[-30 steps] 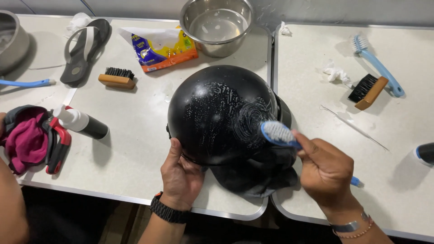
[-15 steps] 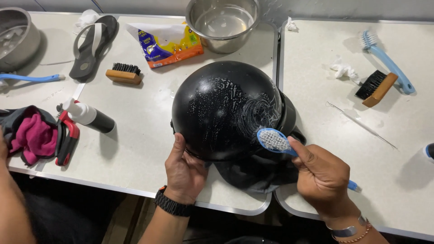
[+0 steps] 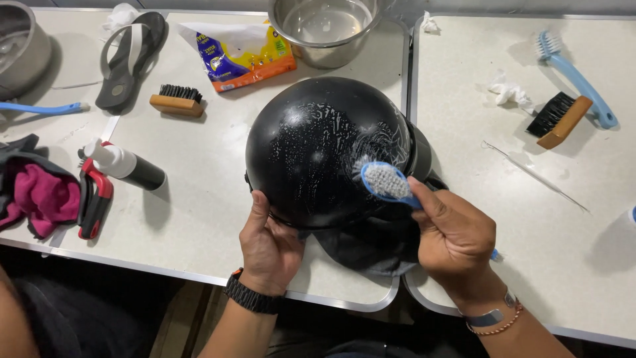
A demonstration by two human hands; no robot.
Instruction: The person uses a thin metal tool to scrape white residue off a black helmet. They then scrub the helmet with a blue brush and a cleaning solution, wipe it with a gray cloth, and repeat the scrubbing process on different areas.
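A glossy black helmet, flecked with soap suds, rests dome-up across the seam of two white tables. My left hand presses against its near-left rim and steadies it. My right hand grips a blue-handled scrub brush whose grey bristle head lies on the helmet's right side. A dark cloth lies under the helmet's near edge.
A steel bowl and a soap packet stand behind the helmet. Left: a sandal, wooden brush, bottle, pink rag. Right: a blue brush, black-bristled wooden brush, thin rod.
The brush head has slid leftward and down over the helmet's right side with my right hand. The camera has shifted slightly. My left hand stays on the rim.
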